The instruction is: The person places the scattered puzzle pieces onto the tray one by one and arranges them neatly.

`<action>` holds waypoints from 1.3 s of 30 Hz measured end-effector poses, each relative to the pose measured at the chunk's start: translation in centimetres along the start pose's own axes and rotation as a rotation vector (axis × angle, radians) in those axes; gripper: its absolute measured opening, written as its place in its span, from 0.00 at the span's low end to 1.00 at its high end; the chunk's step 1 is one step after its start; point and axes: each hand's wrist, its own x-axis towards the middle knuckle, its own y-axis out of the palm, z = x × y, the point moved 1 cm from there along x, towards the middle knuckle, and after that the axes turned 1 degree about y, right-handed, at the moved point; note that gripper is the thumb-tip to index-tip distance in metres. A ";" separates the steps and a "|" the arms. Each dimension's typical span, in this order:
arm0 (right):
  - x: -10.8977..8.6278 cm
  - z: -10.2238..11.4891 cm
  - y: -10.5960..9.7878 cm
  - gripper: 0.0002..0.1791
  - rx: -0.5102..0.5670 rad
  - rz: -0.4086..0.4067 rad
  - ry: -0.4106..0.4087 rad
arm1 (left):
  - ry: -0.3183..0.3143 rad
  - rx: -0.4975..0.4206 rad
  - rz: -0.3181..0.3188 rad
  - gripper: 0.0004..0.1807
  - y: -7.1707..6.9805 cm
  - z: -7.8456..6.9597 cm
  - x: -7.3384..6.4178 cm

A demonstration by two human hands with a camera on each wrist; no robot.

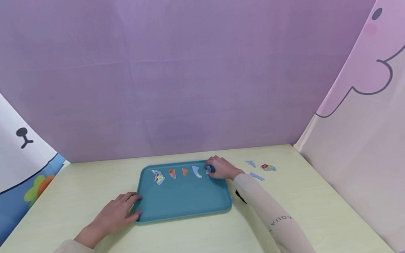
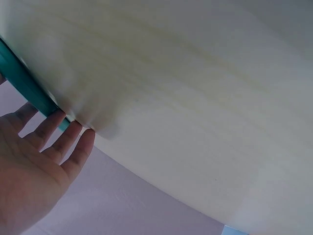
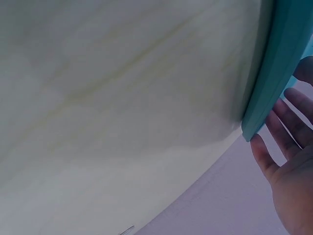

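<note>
At a pale table (image 1: pixel 180 240), a person's right hand (image 1: pixel 222 168) curves over a small blue piece (image 1: pixel 207 169) in the far right corner of a teal tray (image 1: pixel 182 201), whether pinching or merely pressing it impossible to tell, while the left hand (image 1: pixel 116 214) spreads its fingers against the left rim. The step appears to be lining it up beside four cut-outs (image 1: pixel 172 173) along the far side; the next move likely calls for releasing it flat, then reaching right for the colorful piece (image 1: pixel 268 167) and two blue slivers (image 1: pixel 257 176) on the table.

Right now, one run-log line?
left hand: touches tray at left; right hand: at bluish piece, grip unclear; four pieces: row on tray; three pieces: on table
</note>
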 end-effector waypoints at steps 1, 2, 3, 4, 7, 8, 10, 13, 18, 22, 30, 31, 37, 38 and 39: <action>0.0 0.0 0.0 0.20 0.001 0.000 -0.001 | 0.000 -0.001 0.000 0.26 0.0 0.0 0.0; 0.0 0.0 0.0 0.20 0.002 0.001 -0.001 | 0.001 -0.002 -0.001 0.26 0.0 0.0 0.0; 0.0 0.0 0.0 0.20 0.005 0.002 -0.001 | 0.001 -0.003 -0.001 0.26 0.0 0.0 0.0; 0.0 0.0 0.0 0.20 0.006 0.003 -0.001 | 0.002 -0.004 -0.001 0.26 0.0 0.0 0.0; -0.1 0.0 0.0 0.21 0.005 0.004 -0.002 | 0.001 -0.005 0.002 0.26 0.0 0.0 0.1; -0.1 0.0 -0.1 0.21 0.005 0.003 -0.003 | 0.000 -0.004 0.003 0.25 0.0 0.0 0.1; -0.1 0.0 -0.1 0.20 0.005 0.001 -0.005 | -0.001 -0.004 0.004 0.25 -0.1 0.0 0.1; -0.2 0.0 -0.3 0.21 0.006 0.004 -0.004 | 0.001 -0.005 0.000 0.25 -0.1 0.0 0.1; -0.6 -0.1 -0.8 0.21 0.003 0.011 -0.009 | 0.001 -0.005 -0.002 0.25 -0.1 -0.1 0.1; -1.1 -0.3 -1.2 0.21 -0.008 0.009 -0.015 | 0.000 -0.005 0.000 0.25 -0.1 -0.1 0.1; -2.6 -1.0 -2.1 0.23 -0.050 0.018 -0.001 | 0.000 0.003 -0.010 0.25 -0.1 -0.2 0.0; -2.9 -1.1 -2.2 0.23 -0.050 0.021 0.007 | -0.002 0.005 -0.009 0.25 -0.1 -0.2 -0.1; -4.8 -2.1 -2.7 0.22 -0.028 -0.002 -0.005 | -0.017 0.012 -0.004 0.26 -0.3 -0.7 -0.2; -5.2 -2.3 -2.8 0.22 -0.030 -0.009 -0.014 | -0.018 0.012 -0.005 0.26 -0.4 -0.8 -0.2; -5.5 -2.5 -2.9 0.22 -0.034 -0.017 -0.020 | -0.018 0.013 -0.007 0.26 -0.4 -0.9 -0.3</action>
